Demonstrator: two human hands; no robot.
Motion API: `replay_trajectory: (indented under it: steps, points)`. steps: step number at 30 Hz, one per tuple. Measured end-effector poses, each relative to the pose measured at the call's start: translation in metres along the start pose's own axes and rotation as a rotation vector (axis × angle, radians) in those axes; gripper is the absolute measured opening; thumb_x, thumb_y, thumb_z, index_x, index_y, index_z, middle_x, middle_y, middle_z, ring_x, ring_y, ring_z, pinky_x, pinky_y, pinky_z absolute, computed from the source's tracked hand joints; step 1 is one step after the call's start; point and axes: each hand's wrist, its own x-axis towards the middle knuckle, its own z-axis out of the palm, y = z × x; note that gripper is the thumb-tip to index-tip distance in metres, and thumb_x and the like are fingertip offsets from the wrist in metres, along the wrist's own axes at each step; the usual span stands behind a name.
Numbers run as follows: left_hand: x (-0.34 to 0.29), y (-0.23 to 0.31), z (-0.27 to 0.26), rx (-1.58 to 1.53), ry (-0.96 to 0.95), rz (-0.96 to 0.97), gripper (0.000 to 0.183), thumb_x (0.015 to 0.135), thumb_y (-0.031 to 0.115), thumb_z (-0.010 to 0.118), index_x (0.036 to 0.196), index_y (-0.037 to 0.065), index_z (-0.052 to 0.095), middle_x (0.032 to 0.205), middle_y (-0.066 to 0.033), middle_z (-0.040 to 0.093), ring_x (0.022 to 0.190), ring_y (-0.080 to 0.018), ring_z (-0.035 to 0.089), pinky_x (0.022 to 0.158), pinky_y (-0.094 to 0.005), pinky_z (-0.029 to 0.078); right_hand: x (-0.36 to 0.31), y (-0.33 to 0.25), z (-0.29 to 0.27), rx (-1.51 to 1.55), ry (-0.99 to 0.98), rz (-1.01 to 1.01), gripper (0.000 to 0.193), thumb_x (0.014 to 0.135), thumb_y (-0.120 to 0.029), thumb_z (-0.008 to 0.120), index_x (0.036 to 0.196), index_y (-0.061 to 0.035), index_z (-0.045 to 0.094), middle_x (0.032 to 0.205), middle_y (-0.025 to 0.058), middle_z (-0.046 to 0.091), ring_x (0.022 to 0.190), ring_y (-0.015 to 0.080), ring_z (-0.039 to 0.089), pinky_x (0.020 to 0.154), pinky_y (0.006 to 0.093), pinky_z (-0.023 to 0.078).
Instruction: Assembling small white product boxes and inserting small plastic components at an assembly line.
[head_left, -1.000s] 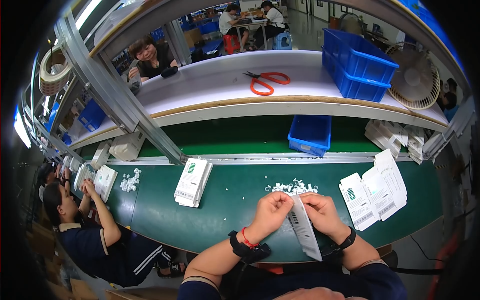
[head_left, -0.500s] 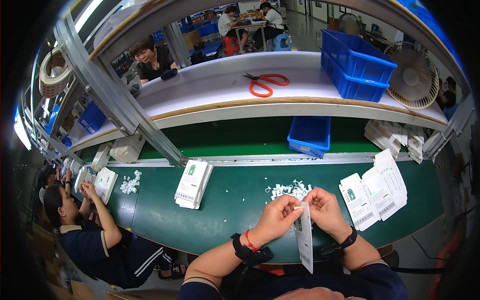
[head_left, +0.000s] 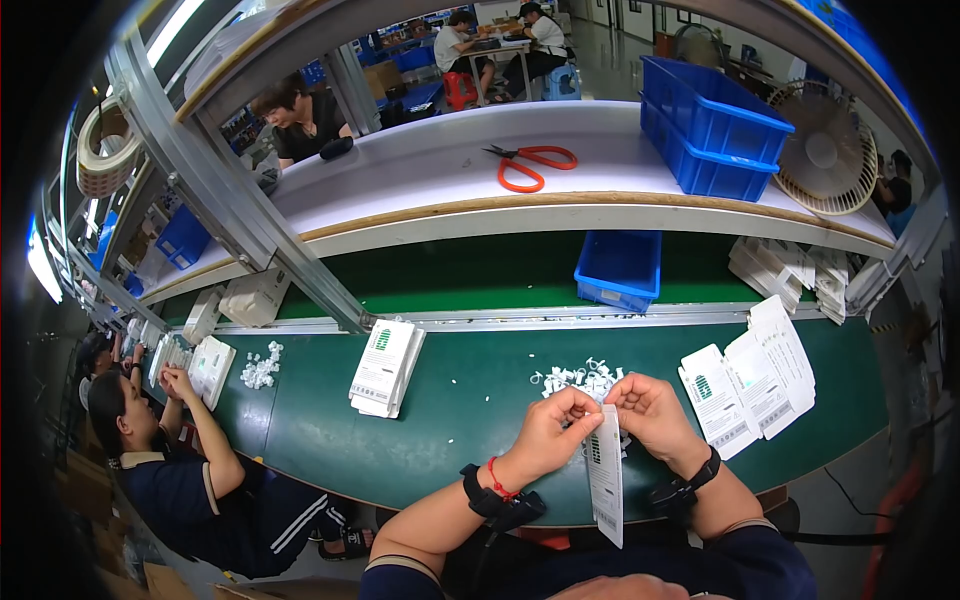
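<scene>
A flat white carton (head_left: 605, 480) with green print hangs upright between my hands, over the near edge of the table. My left hand (head_left: 550, 432) is closed, thumb and fingers pinching the carton's top edge. At the same top end, the fingers of my right hand (head_left: 652, 418) are pinched together; any small part between them is hidden. Just beyond my hands lies a pile of small white plastic pieces (head_left: 590, 377), partly covered by them. Flat cartons (head_left: 745, 385) lie fanned out right of my right hand. Farther left rests a stack of similar cartons (head_left: 386, 368).
A blue bin (head_left: 618, 272) stands beyond the pile, under a shelf (head_left: 420, 180). On the shelf are red-handled scissors (head_left: 528, 165), stacked blue bins (head_left: 708, 135) and a fan (head_left: 822, 150). At left a co-worker (head_left: 190, 480) sits by another small-parts pile (head_left: 262, 366).
Hardly anything differs. My hands stay at the carton's top end with only slight finger and wrist movement, and the carton has tilted a little.
</scene>
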Motion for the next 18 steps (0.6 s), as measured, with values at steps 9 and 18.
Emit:
replay_trajectory:
  steps: [9, 18]
  points:
    - [-0.001, 0.000, 0.001, 0.019, -0.069, -0.021, 0.009, 0.086, 0.004, 0.064, 0.092, -0.001, 0.059, 0.086, -0.0041, 0.064, 0.077, -0.0079, 0.060, 0.070, -0.0224, 0.049, -0.003, 0.001, 0.005, -0.031, -0.060, 0.016, 0.019, 0.085, 0.007, 0.055, 0.090, -0.0067, 0.042, 0.088, 0.0019, 0.055, 0.082, 0.0070, 0.054, 0.073, 0.0214, 0.045]
    - [0.002, 0.001, -0.002, 0.202, -0.081, 0.187, 0.024, 0.085, 0.006, 0.066, 0.106, 0.000, 0.056, 0.094, -0.0037, 0.056, 0.084, -0.0082, 0.054, 0.071, -0.0229, 0.047, -0.005, -0.010, 0.009, -0.100, -0.129, -0.065, 0.021, 0.087, 0.007, 0.049, 0.093, -0.0076, 0.035, 0.087, 0.0025, 0.048, 0.082, 0.0075, 0.048, 0.073, 0.0228, 0.042]
